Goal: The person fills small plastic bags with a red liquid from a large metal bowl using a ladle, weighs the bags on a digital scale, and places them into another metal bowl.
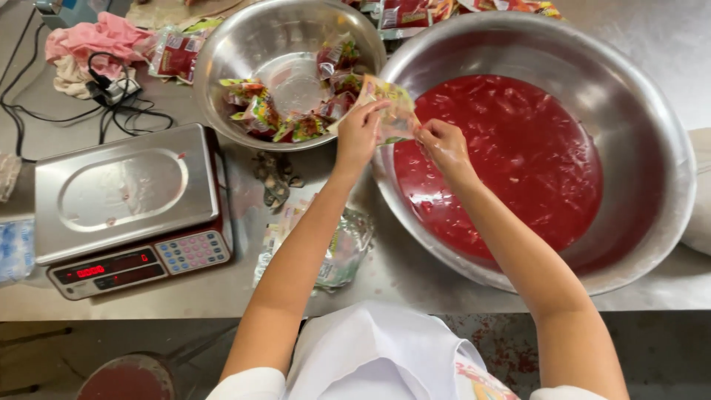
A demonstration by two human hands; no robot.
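Both hands hold one small printed sachet [391, 111] above the near-left rim of the big steel basin of red liquid [629, 111]. The left hand [358, 137] pinches its left edge, the right hand [443, 142] its right edge, so its long axis runs across between both grips. Beyond, a smaller steel bowl [222, 52] holds more sachets [296, 111].

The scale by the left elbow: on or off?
On: the scale shows lit red digits on its front display, with nothing on its steel platform.

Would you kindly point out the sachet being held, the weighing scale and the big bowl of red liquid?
sachet [391, 111], head view, its printed front.
weighing scale [122, 189], head view, its steel platform.
big bowl [652, 148], head view, its bare inner wall.
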